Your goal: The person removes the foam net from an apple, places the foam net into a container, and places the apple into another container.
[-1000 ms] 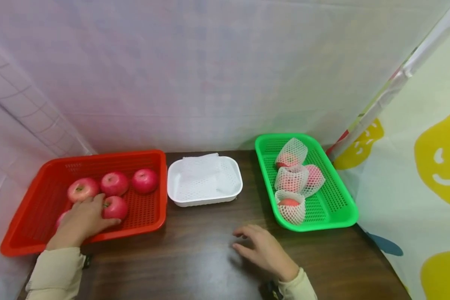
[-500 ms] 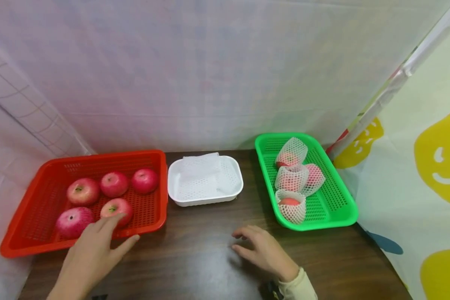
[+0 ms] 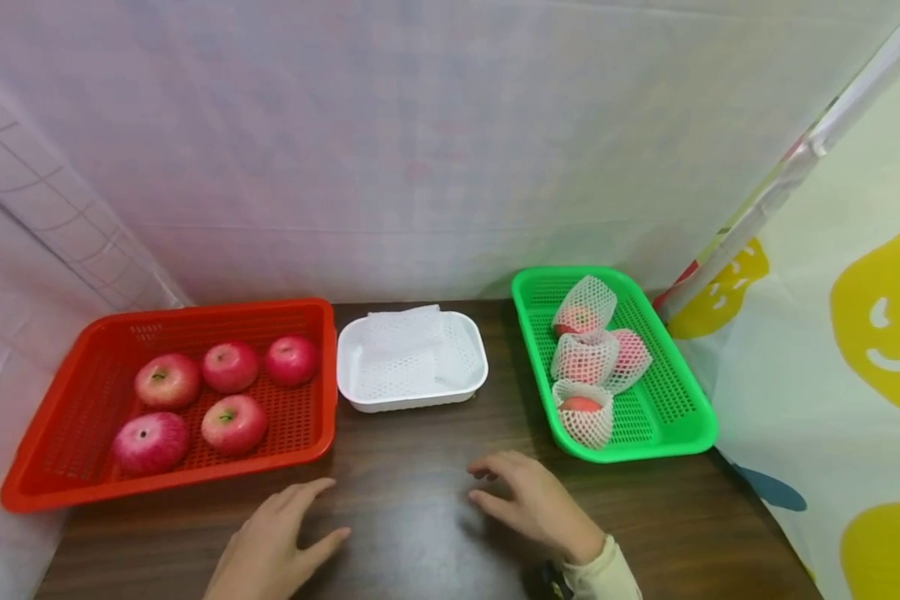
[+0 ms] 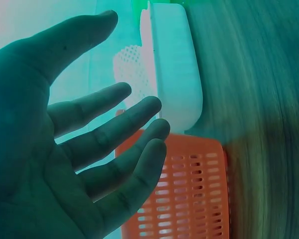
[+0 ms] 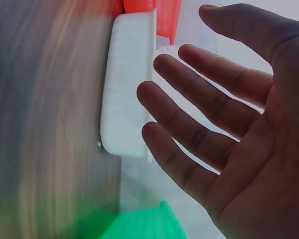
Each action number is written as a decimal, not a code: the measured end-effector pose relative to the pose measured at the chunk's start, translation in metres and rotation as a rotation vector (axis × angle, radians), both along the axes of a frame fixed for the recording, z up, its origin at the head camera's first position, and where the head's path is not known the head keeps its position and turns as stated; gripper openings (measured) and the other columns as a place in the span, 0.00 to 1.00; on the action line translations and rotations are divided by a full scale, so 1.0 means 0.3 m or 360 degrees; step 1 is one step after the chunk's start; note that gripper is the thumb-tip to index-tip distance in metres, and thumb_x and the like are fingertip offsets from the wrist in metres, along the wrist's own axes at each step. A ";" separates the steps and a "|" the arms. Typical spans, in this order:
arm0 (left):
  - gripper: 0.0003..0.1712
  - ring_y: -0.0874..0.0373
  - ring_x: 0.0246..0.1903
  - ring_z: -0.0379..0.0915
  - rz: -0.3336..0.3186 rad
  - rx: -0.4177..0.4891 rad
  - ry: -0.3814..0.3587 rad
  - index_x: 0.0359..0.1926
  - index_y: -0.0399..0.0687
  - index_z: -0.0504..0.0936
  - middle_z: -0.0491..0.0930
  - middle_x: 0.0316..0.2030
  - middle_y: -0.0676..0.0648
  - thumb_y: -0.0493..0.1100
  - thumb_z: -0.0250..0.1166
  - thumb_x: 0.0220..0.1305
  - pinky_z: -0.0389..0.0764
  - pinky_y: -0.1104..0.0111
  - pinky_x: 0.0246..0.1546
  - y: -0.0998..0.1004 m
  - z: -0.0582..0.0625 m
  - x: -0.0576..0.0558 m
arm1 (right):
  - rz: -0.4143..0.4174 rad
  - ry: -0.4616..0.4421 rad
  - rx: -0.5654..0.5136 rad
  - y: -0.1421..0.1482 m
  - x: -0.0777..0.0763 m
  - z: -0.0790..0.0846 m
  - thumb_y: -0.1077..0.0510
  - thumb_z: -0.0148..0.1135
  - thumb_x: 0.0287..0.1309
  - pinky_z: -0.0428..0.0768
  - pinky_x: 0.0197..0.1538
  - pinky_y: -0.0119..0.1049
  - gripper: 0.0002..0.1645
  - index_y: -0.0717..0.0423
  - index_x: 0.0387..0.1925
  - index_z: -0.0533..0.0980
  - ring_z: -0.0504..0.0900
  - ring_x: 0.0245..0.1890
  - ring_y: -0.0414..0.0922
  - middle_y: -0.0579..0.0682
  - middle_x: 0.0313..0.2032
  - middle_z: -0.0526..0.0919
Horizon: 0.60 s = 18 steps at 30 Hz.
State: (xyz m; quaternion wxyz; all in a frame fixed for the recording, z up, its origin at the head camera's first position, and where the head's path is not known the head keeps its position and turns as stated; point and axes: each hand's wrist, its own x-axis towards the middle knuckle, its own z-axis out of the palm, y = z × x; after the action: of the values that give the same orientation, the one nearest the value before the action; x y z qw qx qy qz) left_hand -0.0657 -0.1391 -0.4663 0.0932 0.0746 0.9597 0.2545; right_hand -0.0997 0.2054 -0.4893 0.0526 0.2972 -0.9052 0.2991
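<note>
My left hand (image 3: 273, 542) hovers over the table in front of the red basket (image 3: 322, 442), holding nothing, its fingers spread loosely in the left wrist view. Across from it my right hand (image 3: 528, 504) also holds nothing, fingers relaxed, near the front of the green basket (image 3: 690, 425). Several bare apples (image 3: 234, 423) lie in the red basket. Inside the green basket are several apples in white foam net sleeves (image 3: 583, 414). Between the baskets stands a white tray (image 3: 412, 404) with white foam netting (image 3: 405, 337) in it, partly over its back rim.
All three containers stand on a dark wood-grain table (image 3: 405, 492). A pale cloth wall (image 3: 420, 167) rises directly behind them. At the right hangs a sheet with yellow shapes (image 3: 885, 325), close to the green basket.
My left hand has left the red basket and moved right and toward me, over the table. The front apple it touched now sits slightly lower in view. My right hand has stayed put.
</note>
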 end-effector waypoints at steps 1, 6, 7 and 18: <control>0.37 0.47 0.50 0.77 -0.0003 0.0003 0.0001 0.60 0.54 0.79 0.80 0.52 0.49 0.62 0.76 0.52 0.78 0.45 0.48 0.001 -0.001 -0.001 | 0.0000 0.0012 0.0005 0.006 -0.005 0.008 0.52 0.72 0.59 0.81 0.44 0.36 0.14 0.52 0.45 0.82 0.82 0.39 0.40 0.41 0.41 0.84; 0.37 0.47 0.51 0.77 -0.0032 0.0020 0.0018 0.60 0.54 0.79 0.80 0.52 0.50 0.61 0.77 0.51 0.78 0.46 0.48 0.011 -0.001 -0.006 | 0.0085 0.0099 -0.0015 0.053 -0.034 0.072 0.53 0.71 0.61 0.81 0.44 0.36 0.15 0.53 0.47 0.81 0.82 0.41 0.40 0.42 0.42 0.84; 0.37 0.47 0.51 0.77 -0.0039 0.0022 0.0032 0.60 0.54 0.79 0.80 0.52 0.50 0.60 0.77 0.51 0.78 0.46 0.49 0.014 -0.001 -0.008 | 0.0116 0.0123 -0.0016 0.069 -0.045 0.096 0.54 0.71 0.61 0.81 0.44 0.36 0.15 0.53 0.48 0.81 0.82 0.41 0.40 0.42 0.42 0.84; 0.36 0.46 0.53 0.76 -0.0070 0.0023 -0.0059 0.59 0.53 0.80 0.80 0.53 0.49 0.61 0.77 0.51 0.77 0.42 0.50 0.040 0.009 -0.037 | -0.0003 0.0423 0.0542 0.397 -0.486 0.431 0.67 0.70 0.57 0.77 0.52 0.56 0.19 0.62 0.51 0.78 0.79 0.49 0.59 0.60 0.48 0.81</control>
State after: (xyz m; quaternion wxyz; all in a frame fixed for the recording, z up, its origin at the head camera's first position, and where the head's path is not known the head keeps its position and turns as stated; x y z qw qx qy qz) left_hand -0.0767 -0.1271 -0.4635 0.1159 0.0918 0.9541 0.2605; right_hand -0.2454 0.3244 -0.3599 0.1208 0.3376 -0.9281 0.1000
